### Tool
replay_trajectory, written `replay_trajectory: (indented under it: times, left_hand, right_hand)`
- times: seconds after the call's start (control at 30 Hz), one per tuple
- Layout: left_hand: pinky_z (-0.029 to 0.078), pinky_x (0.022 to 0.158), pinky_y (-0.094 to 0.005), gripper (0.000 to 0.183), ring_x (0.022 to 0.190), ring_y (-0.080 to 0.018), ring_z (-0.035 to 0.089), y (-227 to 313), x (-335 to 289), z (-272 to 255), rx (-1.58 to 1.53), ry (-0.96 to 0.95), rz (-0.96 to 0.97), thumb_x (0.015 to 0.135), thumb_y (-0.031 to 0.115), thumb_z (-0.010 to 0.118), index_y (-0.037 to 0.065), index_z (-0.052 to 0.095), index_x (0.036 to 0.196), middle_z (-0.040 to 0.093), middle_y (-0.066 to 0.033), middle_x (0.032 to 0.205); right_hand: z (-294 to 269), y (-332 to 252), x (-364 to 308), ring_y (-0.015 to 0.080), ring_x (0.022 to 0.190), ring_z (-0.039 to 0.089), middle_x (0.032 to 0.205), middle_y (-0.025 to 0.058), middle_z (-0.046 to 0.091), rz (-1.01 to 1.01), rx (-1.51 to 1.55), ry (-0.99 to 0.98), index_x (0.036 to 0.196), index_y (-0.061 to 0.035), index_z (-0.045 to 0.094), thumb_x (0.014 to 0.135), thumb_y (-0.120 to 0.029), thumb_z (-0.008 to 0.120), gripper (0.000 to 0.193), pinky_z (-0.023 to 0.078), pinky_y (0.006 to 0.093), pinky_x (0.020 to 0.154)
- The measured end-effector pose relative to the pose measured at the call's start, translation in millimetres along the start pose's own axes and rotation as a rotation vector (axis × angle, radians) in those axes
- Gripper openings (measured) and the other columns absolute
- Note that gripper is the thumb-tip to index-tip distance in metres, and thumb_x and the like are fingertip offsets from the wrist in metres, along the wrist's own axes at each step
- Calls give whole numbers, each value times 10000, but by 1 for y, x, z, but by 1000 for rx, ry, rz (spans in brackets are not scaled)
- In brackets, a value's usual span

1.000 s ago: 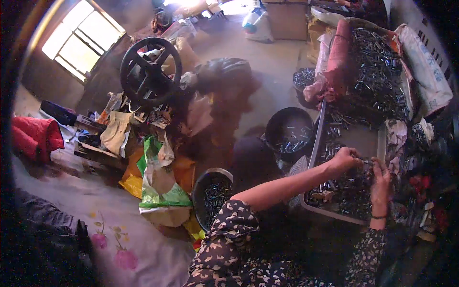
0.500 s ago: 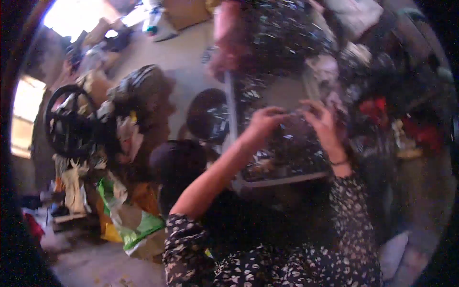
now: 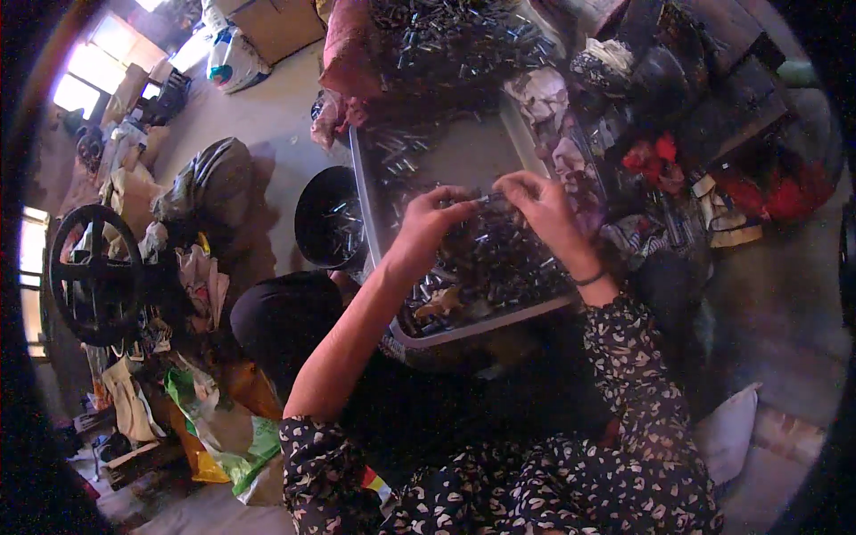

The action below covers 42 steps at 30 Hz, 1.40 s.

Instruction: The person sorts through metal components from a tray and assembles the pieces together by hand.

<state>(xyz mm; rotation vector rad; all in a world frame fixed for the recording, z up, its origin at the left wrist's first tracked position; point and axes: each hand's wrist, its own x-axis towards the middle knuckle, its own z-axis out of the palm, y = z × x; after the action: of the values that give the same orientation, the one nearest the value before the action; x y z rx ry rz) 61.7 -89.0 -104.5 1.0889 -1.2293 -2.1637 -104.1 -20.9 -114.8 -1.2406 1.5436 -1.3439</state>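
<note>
My left hand and my right hand meet over a grey plastic tray. Each has its thumb and fingers pinched together. Between the fingertips is a small, dark, shiny cylindrical metal piece; the fingers partly cover it, so its exact kind is unclear. Below my hands, many similar loose metal pieces fill the near part of the tray. A torn brownish scrap lies among them at the near left corner.
Left of the tray stands a black bowl with more metal pieces. Beyond the tray lies a large heap of pieces, beside a pink sack. A black handwheel stands at far left, and red cloth lies to the right.
The whole view has swung, so the tray and hands appear further left, and the blur has cleared. Both hands stay close together above the tray, fingertips still pinched.
</note>
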Motion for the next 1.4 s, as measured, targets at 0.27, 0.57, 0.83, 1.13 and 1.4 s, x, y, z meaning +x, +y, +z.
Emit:
replay_trajectory:
  times: [0.27,0.57,0.83,1.13,1.4]
  left_hand:
    - [440,619,-224,266,727,-103,547,15,-8,-13,221,47,34,738,183,604,30,564,953,595,-43,786]
    - [430,537,-250,242,601,-99,508,-14,9,-5,245,2,244,685,200,642,-8,607,804,585,-37,687]
    - [424,564,-233,266,634,-102,508,-3,0,-7,332,88,180,693,247,647,25,609,835,584,-48,731]
    - [445,487,-224,162,530,-112,534,6,-1,-2,90,15,-3,755,158,581,34,554,856,577,-38,700]
    - [440,471,-225,169,567,-107,544,8,-4,-4,128,0,-8,751,171,580,41,558,858,588,-44,732]
  right_hand:
    - [17,-21,3,108,701,540,778,38,600,-342,-349,109,856,-27,600,772,-199,563,195,425,246,664]
    - [-9,24,7,106,788,474,833,1,542,8,28,14,890,-27,569,752,-248,619,266,364,222,733]
    - [-3,3,6,160,943,503,990,66,549,-105,-118,4,1024,-19,518,717,-82,592,322,377,278,850]
    - [0,-8,7,78,676,520,742,26,595,19,-72,-43,883,0,585,781,-208,581,231,415,219,611]
    - [1,-5,6,55,623,495,714,12,581,16,-55,-33,874,-14,590,785,-224,572,229,396,206,549]
